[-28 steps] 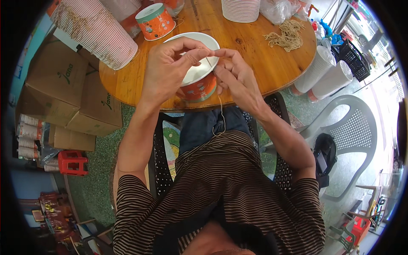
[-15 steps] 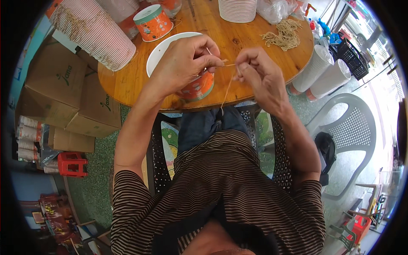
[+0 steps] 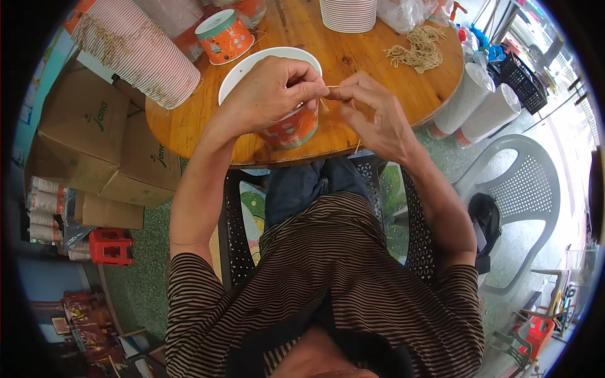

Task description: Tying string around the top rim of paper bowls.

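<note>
My left hand is closed in a pinch on a thin tan string at the right side of a paper bucket. The bucket is orange with a pattern outside and white inside. It stands upright near the table's front edge, partly hidden by my left hand and wrist. My right hand is beside it, its index fingertip meeting the left fingertips. String runs along that finger, and a loose end hangs below the hand. The right thumb stands apart from the index finger; the curled fingers are partly hidden.
The round wooden table holds a leaning stack of paper buckets, a single orange bucket, a white stack and a bundle of string. Cardboard boxes stand left; a grey chair stands right.
My right hand has moved slightly left toward the left fingertips, its index finger now stretched out and thumb parted. The string between the hands has shortened. My left hand keeps its pinch.
</note>
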Motion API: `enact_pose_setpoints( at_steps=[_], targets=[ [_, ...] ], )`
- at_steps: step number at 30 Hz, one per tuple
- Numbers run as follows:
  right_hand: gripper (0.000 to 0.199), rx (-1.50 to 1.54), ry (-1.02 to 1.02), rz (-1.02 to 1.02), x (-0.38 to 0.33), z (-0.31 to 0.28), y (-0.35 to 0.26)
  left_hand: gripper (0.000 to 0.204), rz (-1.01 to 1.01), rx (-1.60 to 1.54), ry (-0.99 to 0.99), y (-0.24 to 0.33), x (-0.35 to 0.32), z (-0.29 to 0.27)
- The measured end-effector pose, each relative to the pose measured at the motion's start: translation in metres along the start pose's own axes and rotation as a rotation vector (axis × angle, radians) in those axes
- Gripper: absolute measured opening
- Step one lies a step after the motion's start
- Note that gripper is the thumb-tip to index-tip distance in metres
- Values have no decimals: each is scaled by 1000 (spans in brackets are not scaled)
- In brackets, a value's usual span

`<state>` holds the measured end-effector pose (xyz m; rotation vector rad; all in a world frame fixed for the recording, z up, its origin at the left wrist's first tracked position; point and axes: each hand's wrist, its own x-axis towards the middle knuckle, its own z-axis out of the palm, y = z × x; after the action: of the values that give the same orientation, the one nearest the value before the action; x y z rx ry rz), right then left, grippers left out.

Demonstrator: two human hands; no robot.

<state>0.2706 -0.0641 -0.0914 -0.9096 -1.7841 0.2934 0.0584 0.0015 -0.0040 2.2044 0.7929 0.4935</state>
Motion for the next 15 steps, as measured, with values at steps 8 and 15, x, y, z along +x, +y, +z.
enact_pose_setpoints(
  at_steps=[8, 15],
  targets=[
    [17, 218, 43, 171, 0, 14, -7, 22, 24, -9, 46, -1, -1, 3],
    [13, 290, 3, 270, -4, 16, 0, 16, -11, -199, -16, -13, -4, -2]
  ],
)
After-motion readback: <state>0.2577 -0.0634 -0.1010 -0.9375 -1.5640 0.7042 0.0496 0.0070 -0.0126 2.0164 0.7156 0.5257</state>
